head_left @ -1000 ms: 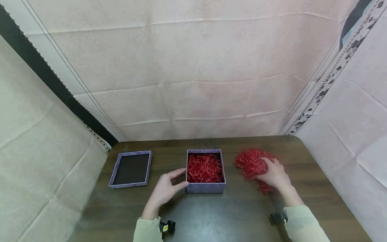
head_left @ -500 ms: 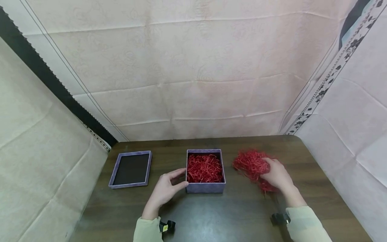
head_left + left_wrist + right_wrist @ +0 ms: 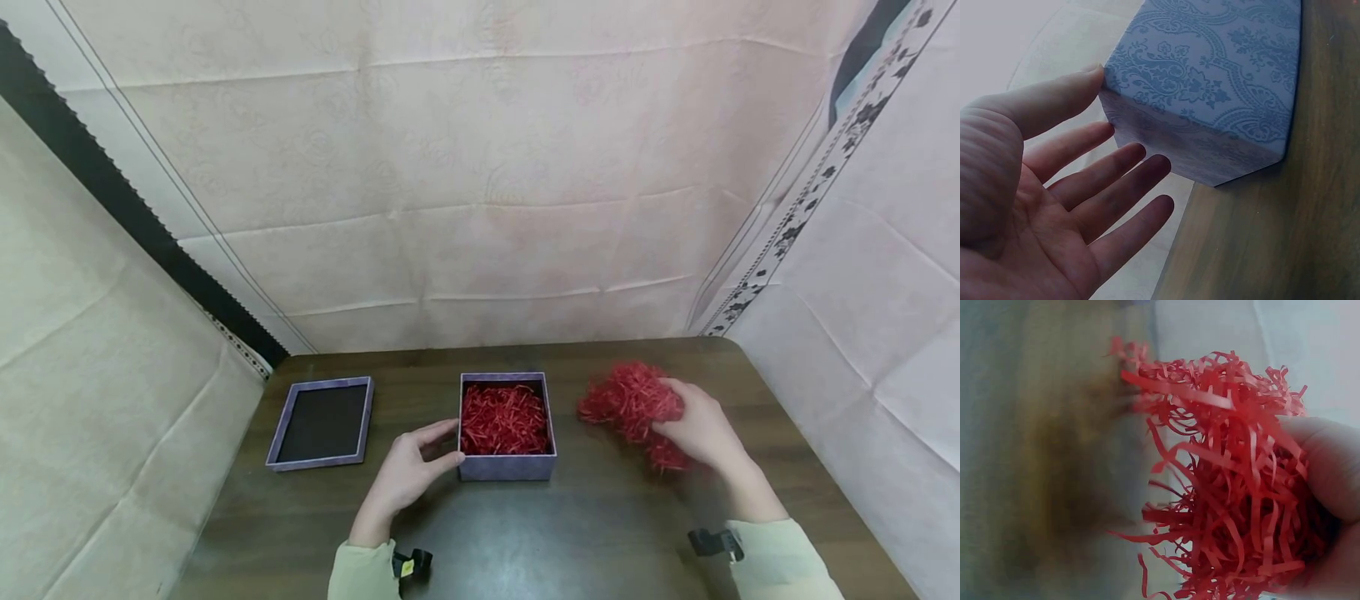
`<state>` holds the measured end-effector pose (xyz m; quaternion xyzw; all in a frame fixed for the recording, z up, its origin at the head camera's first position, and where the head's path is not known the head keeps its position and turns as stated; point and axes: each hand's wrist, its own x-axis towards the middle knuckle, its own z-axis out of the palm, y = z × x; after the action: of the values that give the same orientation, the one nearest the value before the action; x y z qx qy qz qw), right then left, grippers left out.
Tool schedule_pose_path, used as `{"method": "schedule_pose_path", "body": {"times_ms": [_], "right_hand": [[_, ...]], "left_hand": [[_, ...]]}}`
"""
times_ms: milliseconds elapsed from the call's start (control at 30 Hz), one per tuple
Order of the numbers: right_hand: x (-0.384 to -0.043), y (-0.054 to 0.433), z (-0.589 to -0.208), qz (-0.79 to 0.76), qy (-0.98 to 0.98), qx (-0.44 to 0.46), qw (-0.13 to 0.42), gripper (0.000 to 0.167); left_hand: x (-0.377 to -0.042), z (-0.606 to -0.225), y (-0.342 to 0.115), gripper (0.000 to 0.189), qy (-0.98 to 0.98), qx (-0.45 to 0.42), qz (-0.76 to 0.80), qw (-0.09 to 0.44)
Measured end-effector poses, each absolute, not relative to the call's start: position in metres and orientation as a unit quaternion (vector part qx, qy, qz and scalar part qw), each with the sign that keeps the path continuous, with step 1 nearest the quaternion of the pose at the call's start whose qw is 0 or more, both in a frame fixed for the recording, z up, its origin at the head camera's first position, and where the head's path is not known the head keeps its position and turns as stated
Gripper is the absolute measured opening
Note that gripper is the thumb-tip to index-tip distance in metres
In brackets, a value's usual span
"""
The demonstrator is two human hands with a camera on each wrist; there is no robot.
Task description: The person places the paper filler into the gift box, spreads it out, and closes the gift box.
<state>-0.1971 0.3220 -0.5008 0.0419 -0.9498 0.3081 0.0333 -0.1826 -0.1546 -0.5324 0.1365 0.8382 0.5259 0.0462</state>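
Observation:
A purple patterned box (image 3: 506,468) stands without its lid in the middle of the table, filled with red shredded paper (image 3: 504,419). My left hand (image 3: 411,471) touches the box's left side with its fingertips, and the left wrist view shows the fingers (image 3: 1116,240) nearly straight beside the damask-printed wall (image 3: 1210,69). On the right, my right hand (image 3: 701,423) grips a bundle of red shredded paper (image 3: 633,402). Loose strands (image 3: 1229,487) stick out from that bundle in the right wrist view, where the thumb and part of the hand show at the right edge.
The box lid (image 3: 321,423) lies with its black inside up at the left of the brown wooden table (image 3: 517,542). Pale cloth (image 3: 450,183) hangs behind the table and on both sides. A small black wrist camera (image 3: 412,565) sits at the left sleeve.
My right hand has closed more on the red shredded paper and shifted slightly right, and the bundle seems lifted off the table. The left hand keeps its place at the box.

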Motion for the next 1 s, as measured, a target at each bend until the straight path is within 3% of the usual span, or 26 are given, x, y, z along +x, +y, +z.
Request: {"method": "schedule_pose_path", "body": {"times_ms": [1000], "right_hand": [[-0.183,0.291,-0.406,0.333,-0.936,0.093,0.064,0.071]], "left_hand": [[-0.181,-0.533,-0.155,0.051,0.844,0.147,0.514,0.034]]}}
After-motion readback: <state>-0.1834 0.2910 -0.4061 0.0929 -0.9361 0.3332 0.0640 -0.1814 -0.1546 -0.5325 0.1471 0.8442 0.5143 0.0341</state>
